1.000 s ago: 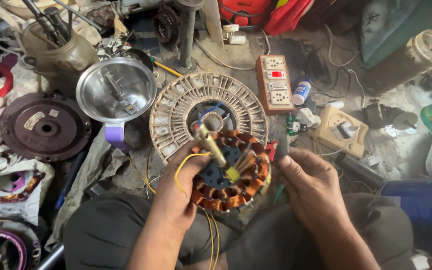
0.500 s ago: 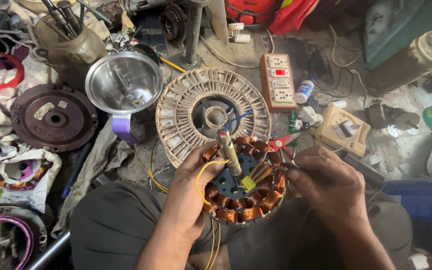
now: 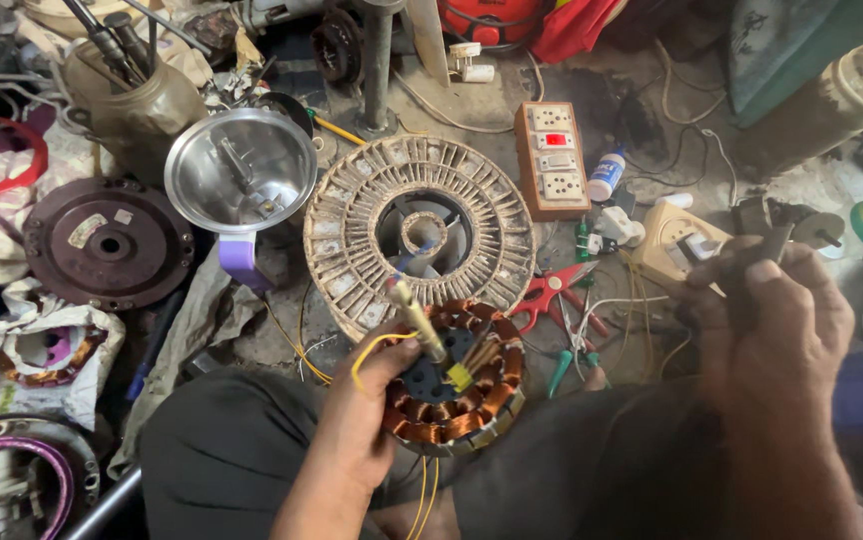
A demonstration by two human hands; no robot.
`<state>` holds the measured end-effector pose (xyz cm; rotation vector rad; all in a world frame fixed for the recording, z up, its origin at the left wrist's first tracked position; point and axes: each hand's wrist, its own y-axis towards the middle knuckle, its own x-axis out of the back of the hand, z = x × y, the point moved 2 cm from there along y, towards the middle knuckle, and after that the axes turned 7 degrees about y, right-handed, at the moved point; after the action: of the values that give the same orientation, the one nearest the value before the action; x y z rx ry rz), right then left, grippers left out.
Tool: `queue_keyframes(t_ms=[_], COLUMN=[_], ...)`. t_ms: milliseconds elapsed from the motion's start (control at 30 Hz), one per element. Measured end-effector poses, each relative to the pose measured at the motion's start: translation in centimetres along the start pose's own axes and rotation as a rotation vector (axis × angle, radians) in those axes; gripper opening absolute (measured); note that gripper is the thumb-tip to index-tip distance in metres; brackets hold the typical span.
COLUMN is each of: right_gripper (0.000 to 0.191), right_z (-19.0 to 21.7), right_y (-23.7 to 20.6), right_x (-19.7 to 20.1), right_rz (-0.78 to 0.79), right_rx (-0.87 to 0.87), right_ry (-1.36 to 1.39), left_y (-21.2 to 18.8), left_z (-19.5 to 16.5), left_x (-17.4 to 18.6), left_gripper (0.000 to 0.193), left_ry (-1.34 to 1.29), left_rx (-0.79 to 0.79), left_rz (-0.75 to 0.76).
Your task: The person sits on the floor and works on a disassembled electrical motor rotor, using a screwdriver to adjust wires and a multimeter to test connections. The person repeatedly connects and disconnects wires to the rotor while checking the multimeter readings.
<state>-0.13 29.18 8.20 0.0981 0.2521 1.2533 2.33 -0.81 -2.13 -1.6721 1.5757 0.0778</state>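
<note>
Winding work in hand: left hand [image 3: 372,405] clasps copper-wound stator [image 3: 452,385]; right hand [image 3: 767,320], raised and blurred, closes on a dark tool [image 3: 752,262].

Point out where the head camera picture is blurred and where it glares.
Head view: the raised right hand is smeared by motion blur; the left hand on the copper-wound round stator is sharp; the shiny round steel bowl shows bright glare; light is otherwise soft and even.

Blurred right hand [image 3: 772,310], its grasp unclear

Round copper-wound stator [image 3: 452,385] tilted on lap, yellow-tipped tool [image 3: 424,330] leaning across it, yellow wire looping
</note>
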Motion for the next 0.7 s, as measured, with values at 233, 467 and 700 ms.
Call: queue_keyframes(t_ms=[233,467,700], right_gripper=[0.006,0.014,0.022], right_z=[-3.4,-7.2,-11.2], right_y=[-2.6,-3.1,-2.1], right_x=[1.4,3.0,5.0], right_rz=[-0.131,-0.089,-0.206], right_rx=[-0.173,-0.201,-0.412], right_ry=[0.137,0.245,0.304], left_y=[0.5,-1.4,-3.3], left_z=[0.9,-0.2,-0.4], left_x=[0.9,0.0,-2.9], left_gripper=[0.040,0.046,0.053], left_ry=[-0.195,-0.190,-0.332], left_rx=[0.080,-0.037,-0.088], left_rz=[0.078,0.160,0.362])
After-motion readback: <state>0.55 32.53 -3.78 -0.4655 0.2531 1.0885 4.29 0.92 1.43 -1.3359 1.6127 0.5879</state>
